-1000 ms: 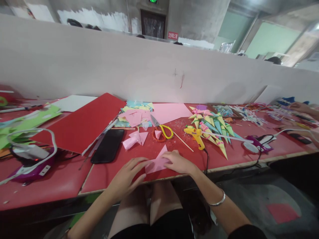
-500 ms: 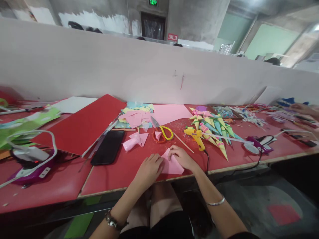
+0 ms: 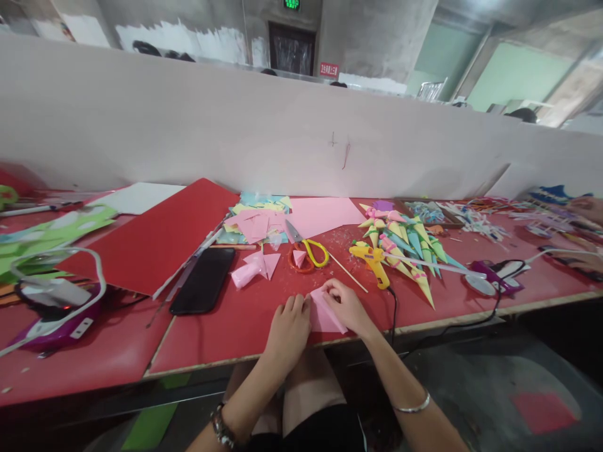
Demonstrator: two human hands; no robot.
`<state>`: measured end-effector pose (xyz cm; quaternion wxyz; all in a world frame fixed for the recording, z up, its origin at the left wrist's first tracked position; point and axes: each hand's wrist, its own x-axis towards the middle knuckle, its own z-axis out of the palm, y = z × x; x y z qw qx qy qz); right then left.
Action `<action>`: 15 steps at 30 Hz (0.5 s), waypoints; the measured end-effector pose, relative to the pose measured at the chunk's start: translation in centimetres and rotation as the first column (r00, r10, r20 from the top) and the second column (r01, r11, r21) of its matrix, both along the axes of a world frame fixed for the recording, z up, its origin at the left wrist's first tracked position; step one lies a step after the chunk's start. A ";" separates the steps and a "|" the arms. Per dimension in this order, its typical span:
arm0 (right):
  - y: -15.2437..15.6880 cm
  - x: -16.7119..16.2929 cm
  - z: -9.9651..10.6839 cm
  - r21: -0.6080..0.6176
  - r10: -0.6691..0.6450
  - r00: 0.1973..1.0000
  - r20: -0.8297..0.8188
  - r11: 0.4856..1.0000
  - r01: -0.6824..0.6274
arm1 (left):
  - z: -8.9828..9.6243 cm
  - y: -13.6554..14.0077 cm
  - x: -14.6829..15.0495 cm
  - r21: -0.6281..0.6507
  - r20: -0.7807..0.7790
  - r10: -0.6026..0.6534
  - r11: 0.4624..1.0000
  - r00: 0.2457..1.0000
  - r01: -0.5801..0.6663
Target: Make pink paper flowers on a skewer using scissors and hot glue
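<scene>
A sheet of pink paper (image 3: 324, 315) lies at the table's front edge, its right side turned up into a narrow roll. My right hand (image 3: 346, 306) pinches that rolled edge, thumb and fingers curled over it. My left hand (image 3: 291, 320) rests flat on the table at the paper's left edge, fingers stretched forward, its thumb mostly hidden. Just beyond the hands lie scissors (image 3: 316, 253) with yellow and orange handles, a small pink paper piece (image 3: 299, 258) inside one loop, and a thin wooden stick (image 3: 349, 274).
A yellow glue gun (image 3: 373, 260) lies right, beside a pile of paper cones (image 3: 419, 248). To the left are a black phone (image 3: 203, 280), red card (image 3: 164, 235) and a purple power strip (image 3: 61, 326). Pink scraps (image 3: 254, 225) lie behind. Another person's hand (image 3: 586, 207) shows far right.
My right hand has turned the paper's right edge inward, so it now forms a narrow roll and the sheet looks smaller. My left hand has shifted slightly on its left edge.
</scene>
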<state>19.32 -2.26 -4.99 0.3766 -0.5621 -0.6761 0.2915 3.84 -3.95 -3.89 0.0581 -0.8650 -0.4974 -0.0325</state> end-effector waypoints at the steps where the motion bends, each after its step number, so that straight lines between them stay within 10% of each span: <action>1: -0.2 -0.1 -0.1 0.009 -0.006 1.000 0.019 1.000 0.006 | -0.1 0.0 0.1 0.007 -0.012 -0.002 1.000 1.000 0.002; 15: -1.3 0.3 0.0 0.072 -0.115 0.968 0.222 0.992 0.101 | 0.6 -0.2 0.8 0.032 -0.116 -0.003 0.999 0.993 0.006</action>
